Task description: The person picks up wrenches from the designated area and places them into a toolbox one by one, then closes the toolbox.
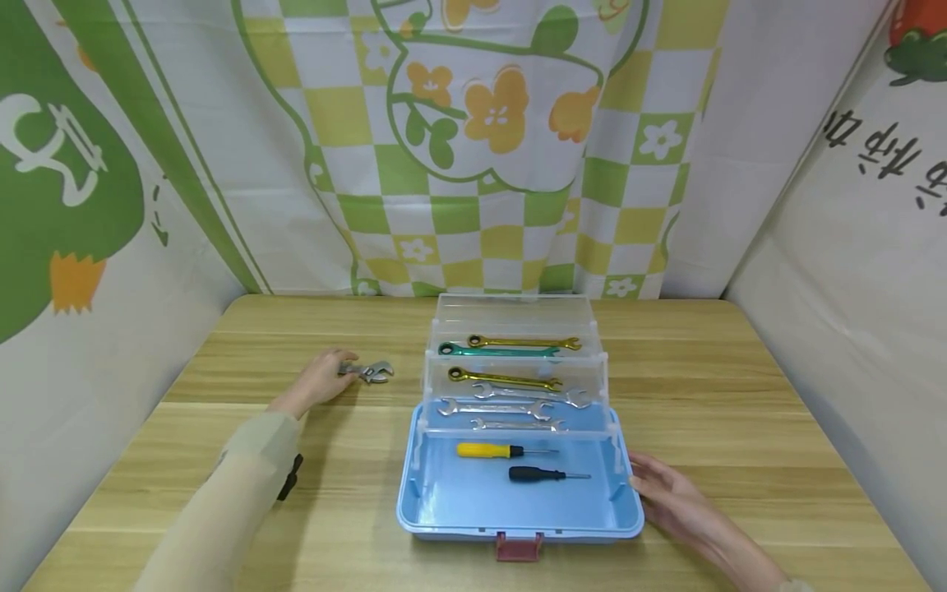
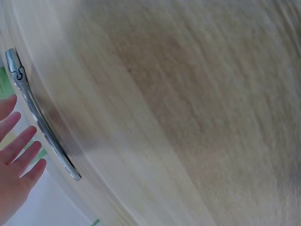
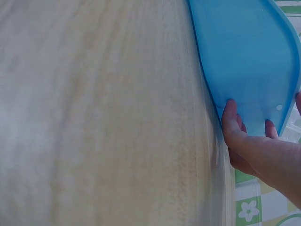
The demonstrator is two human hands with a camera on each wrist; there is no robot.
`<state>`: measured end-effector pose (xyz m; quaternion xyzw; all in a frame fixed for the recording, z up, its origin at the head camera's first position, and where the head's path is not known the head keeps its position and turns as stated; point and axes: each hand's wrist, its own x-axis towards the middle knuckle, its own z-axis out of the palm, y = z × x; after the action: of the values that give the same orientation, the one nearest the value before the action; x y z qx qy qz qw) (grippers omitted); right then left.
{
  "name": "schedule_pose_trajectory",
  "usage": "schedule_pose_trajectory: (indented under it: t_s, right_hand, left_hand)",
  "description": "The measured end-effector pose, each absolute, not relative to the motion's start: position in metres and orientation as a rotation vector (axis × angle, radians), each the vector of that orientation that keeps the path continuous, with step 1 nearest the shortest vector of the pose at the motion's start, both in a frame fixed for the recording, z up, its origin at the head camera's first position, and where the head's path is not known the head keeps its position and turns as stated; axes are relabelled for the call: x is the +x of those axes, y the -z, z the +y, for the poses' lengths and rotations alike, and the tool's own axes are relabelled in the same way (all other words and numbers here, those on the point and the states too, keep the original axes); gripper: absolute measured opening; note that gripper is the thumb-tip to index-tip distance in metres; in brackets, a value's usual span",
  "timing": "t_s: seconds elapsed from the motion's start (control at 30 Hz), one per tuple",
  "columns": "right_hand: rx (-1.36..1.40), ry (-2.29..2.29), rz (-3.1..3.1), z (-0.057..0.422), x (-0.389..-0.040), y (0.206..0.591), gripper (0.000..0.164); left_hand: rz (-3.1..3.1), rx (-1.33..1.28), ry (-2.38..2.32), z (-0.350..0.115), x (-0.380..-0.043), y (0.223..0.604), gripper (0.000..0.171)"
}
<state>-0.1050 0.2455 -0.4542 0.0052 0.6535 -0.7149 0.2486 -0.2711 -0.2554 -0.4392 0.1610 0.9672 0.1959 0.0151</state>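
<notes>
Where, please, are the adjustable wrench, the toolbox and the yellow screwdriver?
Adjustable wrench (image 2: 43,125), left wrist view: its handle.
Toolbox (image 1: 503,506), head view: its bare floor.
Yellow screwdriver (image 1: 485,450), head view: its handle.

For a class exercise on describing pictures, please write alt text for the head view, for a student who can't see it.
The left hand is at an adjustable wrench on a wooden table; the right hand touches the side of an open blue toolbox. A yellow screwdriver and a black screwdriver lie inside, and six wrenches in its clear trays.

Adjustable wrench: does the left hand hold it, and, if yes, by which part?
The left hand holds nothing: its fingers are spread near the adjustable wrench.
</notes>
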Motion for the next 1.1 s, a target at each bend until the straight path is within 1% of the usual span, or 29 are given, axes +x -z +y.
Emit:
schedule_pose_trajectory:
  t_s: [0.43,0.57,0.87,1.1]
  right_hand:
    - [0.022,1.926,1.802,0.245,-0.105,0.453,0.071]
    - [0.021,1.918,1.806,0.245,-0.105,0.453,0.070]
    - [0.012,1.922,1.794,0.246,-0.105,0.453,0.069]
    - [0.025,1.937,1.783,0.246,-0.104,0.455,0.068]
  left_hand:
    - [2.996,0.540,-0.562,-0.257,-0.281,0.449,0.029]
    - [2.987,0.528,-0.560,-0.256,-0.281,0.448,0.026]
    - [2.976,0.501,-0.545,-0.254,-0.283,0.445,0.026]
    - [2.977,0.442,-0.572,-0.252,-0.282,0.444,0.023]
